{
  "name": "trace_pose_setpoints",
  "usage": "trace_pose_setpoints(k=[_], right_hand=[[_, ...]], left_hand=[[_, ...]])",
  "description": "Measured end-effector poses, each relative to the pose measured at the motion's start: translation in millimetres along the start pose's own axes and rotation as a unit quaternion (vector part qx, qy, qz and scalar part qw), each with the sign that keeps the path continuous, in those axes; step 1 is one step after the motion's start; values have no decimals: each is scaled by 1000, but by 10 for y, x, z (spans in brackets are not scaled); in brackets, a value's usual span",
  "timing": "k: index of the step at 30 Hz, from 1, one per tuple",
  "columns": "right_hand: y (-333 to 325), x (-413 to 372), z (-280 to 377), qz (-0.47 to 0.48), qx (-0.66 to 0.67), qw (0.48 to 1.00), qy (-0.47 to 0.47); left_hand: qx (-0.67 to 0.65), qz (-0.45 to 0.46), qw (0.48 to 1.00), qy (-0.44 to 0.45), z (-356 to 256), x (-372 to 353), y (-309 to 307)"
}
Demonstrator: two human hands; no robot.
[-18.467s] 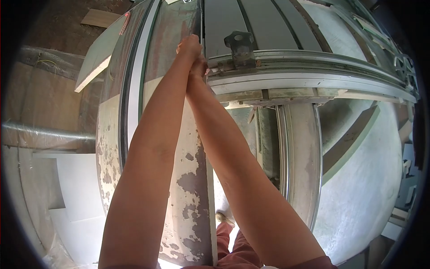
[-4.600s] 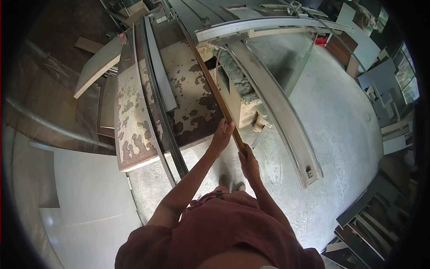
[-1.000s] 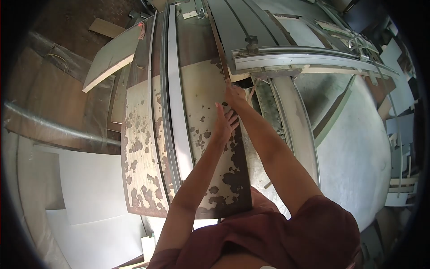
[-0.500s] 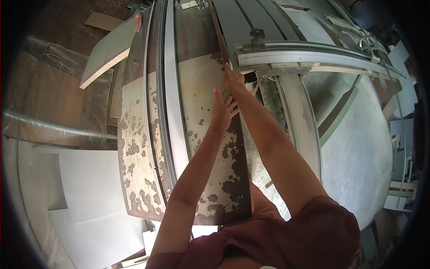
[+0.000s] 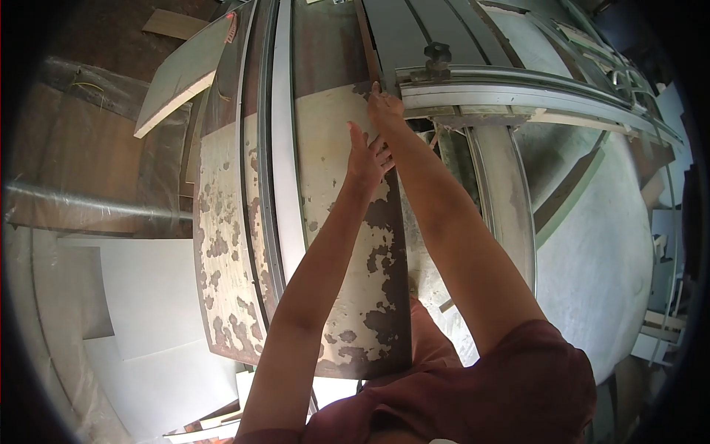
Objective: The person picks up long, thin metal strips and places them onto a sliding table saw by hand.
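My left hand (image 5: 367, 157) is just above the right part of a worn saw table (image 5: 336, 200), thumb raised and fingers apart, with nothing in it. Just beyond it, my right hand (image 5: 385, 107) is at the table's right edge, close to the near end of a narrow brown strip (image 5: 367, 44). Its fingers are bent together around something small that I cannot make out. A long pale metal rail (image 5: 285, 133) runs along the table to the left of both hands.
A silver crossbar (image 5: 518, 96) with a black clamp knob (image 5: 438, 53) lies across the right side. A thick pale board (image 5: 181, 74) leans at the upper left. White sheets (image 5: 151, 296) lie at the lower left, and a plastic-wrapped panel (image 5: 96, 155) stands above them.
Both hands have moved slightly forward along the table's edge. The view has shifted a little, and the crossbar appears slightly further right.
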State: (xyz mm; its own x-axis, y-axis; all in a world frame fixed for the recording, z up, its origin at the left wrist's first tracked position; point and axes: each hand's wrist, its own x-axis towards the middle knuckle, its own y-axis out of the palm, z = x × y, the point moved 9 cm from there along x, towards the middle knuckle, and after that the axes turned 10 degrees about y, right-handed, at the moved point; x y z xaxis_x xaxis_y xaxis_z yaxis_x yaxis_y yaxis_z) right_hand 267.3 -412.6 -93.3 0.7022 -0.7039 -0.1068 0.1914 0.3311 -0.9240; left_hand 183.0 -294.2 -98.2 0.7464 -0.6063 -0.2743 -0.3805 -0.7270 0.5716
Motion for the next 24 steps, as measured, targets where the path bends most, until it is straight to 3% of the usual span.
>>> trace_pose_setpoints(k=[4,10,12,24], right_hand=[[-26,155,38,1,-9,1000,1],[-58,387,42,78,145,984,73],[-3,483,129,44,-2,997,56],[-68,1056,345,64,-73,995,25]], left_hand=[[18,-2,1000,0,-35,143,74],[50,43,998,17,-156,354,160],[71,59,995,22,-181,474,155],[85,116,988,51,-298,1250,237]])
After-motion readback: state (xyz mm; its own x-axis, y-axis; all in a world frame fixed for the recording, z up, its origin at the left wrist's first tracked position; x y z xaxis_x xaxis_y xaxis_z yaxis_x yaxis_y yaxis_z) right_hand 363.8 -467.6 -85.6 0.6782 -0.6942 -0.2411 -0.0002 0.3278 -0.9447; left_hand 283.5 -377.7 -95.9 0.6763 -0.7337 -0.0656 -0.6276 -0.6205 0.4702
